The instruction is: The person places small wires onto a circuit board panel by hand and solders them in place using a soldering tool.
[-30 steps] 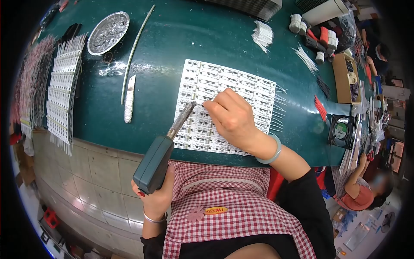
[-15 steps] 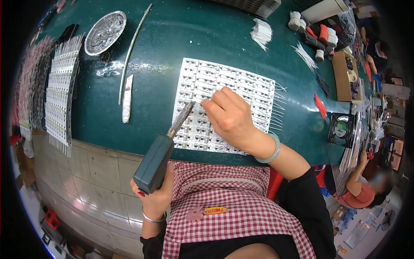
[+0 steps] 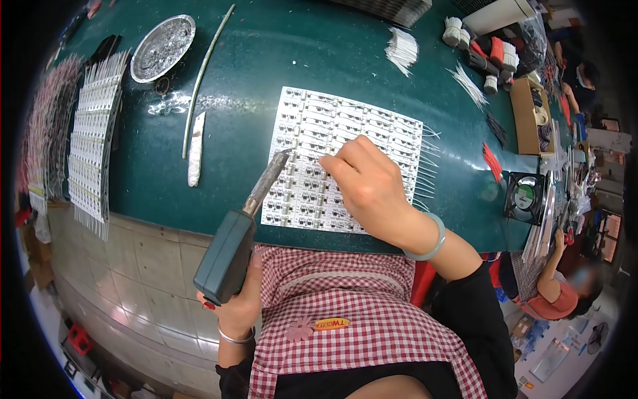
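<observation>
A white circuit board panel, with rows of small dark parts, lies on the green table. My left hand is closed around the grip of a dark green soldering gun. The gun's metal tip points up and right, over the left part of the panel. Above the middle of the panel, my right hand is closed in a pinch, its fingertips just right of the tip. What the pinch holds, if anything, is too small to make out. Thin white wires stick out from the panel's right edge.
A metal bowl stands at the upper left, near a long thin rod and a whitish strip. Wired panels hang over the left edge. White wire bundles, red wires, a fan and a cardboard box are right.
My left hand has drawn the soldering gun slightly left and down. My right hand has shifted a little right, widening the gap between its fingertips and the tip.
</observation>
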